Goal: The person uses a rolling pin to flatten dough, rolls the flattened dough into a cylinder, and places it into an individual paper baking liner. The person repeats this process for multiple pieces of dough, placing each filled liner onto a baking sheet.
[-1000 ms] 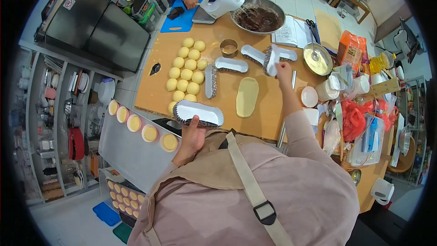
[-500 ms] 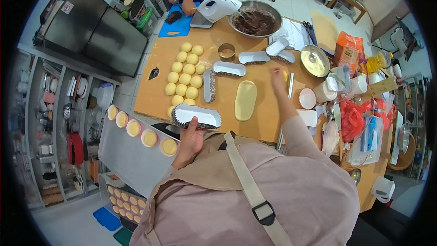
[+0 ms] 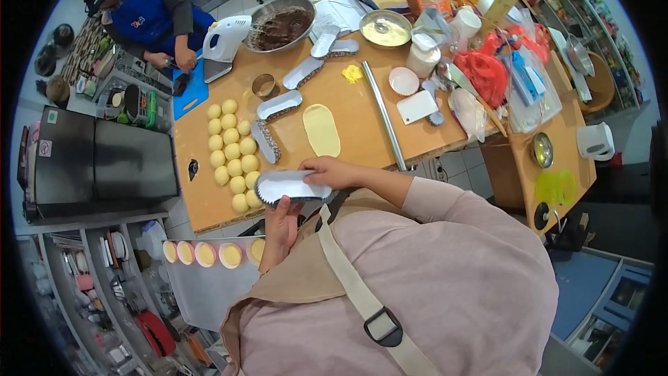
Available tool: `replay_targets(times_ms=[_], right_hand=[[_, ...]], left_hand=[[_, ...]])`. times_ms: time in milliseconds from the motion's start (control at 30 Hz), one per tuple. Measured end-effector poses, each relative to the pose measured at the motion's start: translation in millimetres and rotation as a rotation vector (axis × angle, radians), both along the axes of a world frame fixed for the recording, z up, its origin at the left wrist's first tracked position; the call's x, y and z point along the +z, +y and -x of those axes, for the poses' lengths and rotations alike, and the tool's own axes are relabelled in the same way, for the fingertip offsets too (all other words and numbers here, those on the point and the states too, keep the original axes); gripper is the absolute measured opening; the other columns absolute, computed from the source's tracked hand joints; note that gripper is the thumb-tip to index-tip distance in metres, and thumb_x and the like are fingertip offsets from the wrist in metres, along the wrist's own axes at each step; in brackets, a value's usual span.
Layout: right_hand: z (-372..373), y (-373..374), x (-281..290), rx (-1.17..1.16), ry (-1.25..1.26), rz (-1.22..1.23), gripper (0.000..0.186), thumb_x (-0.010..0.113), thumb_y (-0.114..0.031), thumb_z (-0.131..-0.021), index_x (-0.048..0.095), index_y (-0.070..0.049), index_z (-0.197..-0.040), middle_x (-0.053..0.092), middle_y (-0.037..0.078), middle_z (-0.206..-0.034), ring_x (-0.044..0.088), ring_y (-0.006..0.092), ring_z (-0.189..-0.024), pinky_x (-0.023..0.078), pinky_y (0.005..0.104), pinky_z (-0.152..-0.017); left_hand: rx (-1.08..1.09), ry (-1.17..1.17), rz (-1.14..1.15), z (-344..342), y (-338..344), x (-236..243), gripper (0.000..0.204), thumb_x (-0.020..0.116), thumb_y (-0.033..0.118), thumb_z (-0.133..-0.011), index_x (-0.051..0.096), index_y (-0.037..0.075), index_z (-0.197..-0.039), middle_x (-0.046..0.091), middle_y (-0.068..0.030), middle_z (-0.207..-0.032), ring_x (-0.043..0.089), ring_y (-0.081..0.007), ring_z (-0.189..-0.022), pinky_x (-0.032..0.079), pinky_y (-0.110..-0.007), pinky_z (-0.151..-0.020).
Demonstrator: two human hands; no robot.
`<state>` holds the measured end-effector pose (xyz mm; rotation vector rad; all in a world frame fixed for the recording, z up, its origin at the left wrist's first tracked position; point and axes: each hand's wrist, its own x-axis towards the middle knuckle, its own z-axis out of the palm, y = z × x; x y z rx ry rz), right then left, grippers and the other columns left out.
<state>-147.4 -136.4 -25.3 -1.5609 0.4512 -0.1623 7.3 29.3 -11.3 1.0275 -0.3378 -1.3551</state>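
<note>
My left hand grips a stack of oblong paper baking cases from below, thumb at the near side. My right hand is closed on the stack's right end. Beyond them lie a flattened pale dough oval and a cluster of several round dough balls at its left. Several loose oblong cases lie between the balls and the back of the table, one standing upright-looking beside the balls and two overlapping near the back. A metal ring is behind them, and a metal rod lies right of the dough.
A co-worker works at a blue board. Nearby are a white hand mixer, a bowl of dark batter, a pale-filled pan and red bags. A tray of filled cups sits at my lower left.
My right hand set a case among those at the back, then came back to the stack in my left hand and took hold of it. The head view has turned rightward.
</note>
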Motion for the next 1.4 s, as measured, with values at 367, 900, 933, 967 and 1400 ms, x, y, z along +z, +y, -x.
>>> replay_targets(times_ms=[367,900,933,967,1400], right_hand=[[196,-31,-81,-1.308,0.018,-0.374,0.044,0.051,-0.009,-0.085,0.046,-0.012,-0.129,0.057,0.006,-0.111,0.057,0.0205,-0.095,0.055,0.0393,-0.065],[182,-104,-67,-0.811,0.403,0.822,0.055,0.068,-0.030,-0.083,0.048,-0.003,-0.127,0.052,0.025,-0.120,0.052,0.0424,-0.112,0.043,0.0493,-0.094],[154,-84,-71,-0.645,0.586,0.961,0.052,0.069,-0.029,-0.083,0.051,-0.006,-0.126,0.054,0.021,-0.115,0.053,0.0403,-0.108,0.046,0.0496,-0.090],[131,-65,-66,-0.577,0.622,0.936,0.050,0.067,-0.024,-0.083,0.052,-0.006,-0.126,0.054,0.020,-0.115,0.054,0.0397,-0.106,0.047,0.0489,-0.089],[176,-96,-78,-0.528,0.713,0.973,0.041,0.057,-0.005,-0.078,0.054,-0.004,-0.119,0.052,0.018,-0.112,0.053,0.0374,-0.102,0.046,0.0470,-0.087]], left_hand=[[0.072,-0.016,0.045,20,64,7,0.103,0.079,0.044,-0.077,0.013,0.022,-0.152,0.025,-0.0044,-0.148,0.035,-0.0197,-0.126,0.040,-0.043,-0.097],[-0.118,-0.494,-0.109,48,14,-11,0.074,0.063,0.037,-0.092,0.029,0.002,-0.147,0.034,-0.0156,-0.149,0.030,-0.0278,-0.140,0.025,-0.038,-0.113],[-0.164,-0.660,-0.104,48,6,-18,0.073,0.063,0.038,-0.092,0.030,0.001,-0.146,0.035,-0.0173,-0.149,0.030,-0.0288,-0.140,0.025,-0.038,-0.113],[-0.210,-0.824,-0.099,47,-2,-32,0.073,0.063,0.038,-0.092,0.031,0.000,-0.145,0.035,-0.0189,-0.148,0.030,-0.0298,-0.140,0.025,-0.039,-0.113],[-0.588,-1.636,0.026,29,-161,-66,0.067,0.063,0.020,-0.089,0.031,-0.005,-0.143,0.033,-0.0269,-0.148,0.031,-0.0393,-0.139,0.027,-0.042,-0.115]])
